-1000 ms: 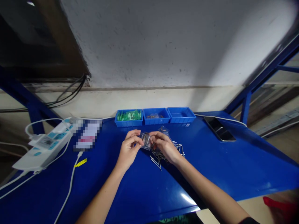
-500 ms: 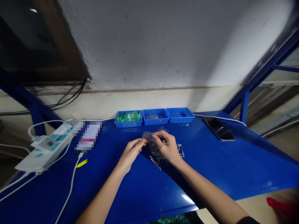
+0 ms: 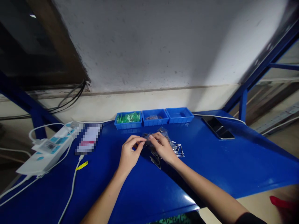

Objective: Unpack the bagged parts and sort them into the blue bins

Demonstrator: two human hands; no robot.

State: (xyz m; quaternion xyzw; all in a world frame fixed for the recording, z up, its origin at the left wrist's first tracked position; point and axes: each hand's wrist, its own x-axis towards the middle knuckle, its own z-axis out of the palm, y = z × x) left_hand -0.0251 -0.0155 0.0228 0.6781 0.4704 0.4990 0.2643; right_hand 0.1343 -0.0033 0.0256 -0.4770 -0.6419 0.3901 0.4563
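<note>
Clear bag: a small bag [image 3: 146, 136] of thin, glossy film is held between both hands, above the near-left edge of the metal pile at the middle of the desk; its contents are mostly hidden.
Left hand: the bag's left edge is pinched between thumb and forefinger of the left hand [image 3: 130, 151].
Right hand: the bag's right side is gripped by the closed fingers of the right hand [image 3: 163, 148].
Change: half a second ago more of the film was seen standing up between the hands; now it is largely covered by the fingers, and a second ago the filled bag was displayed more openly.
Metal rods: slim, straight, shiny rods [image 3: 179, 151] are strewn crosswise around and under the right hand.
Other bag: crinkled clear film [image 3: 163, 130] is seen just beyond the right hand.
Bins: three blue plastic bins are lined up at the far side; glossy green packets [image 3: 129, 117] are held in the left bin [image 3: 128, 125], clear packets [image 3: 153, 117] in the middle bin [image 3: 156, 121]; the right bin [image 3: 179, 119] is rectangular, like the others.
Desk: everything is carried by a smooth, reflective blue desk [image 3: 140, 186].
Far right: a flat black phone [image 3: 217, 127] is laid down.
Left: a white power strip [image 3: 46, 154] is placed beside a pixelated, flat object [image 3: 88, 139].
</note>
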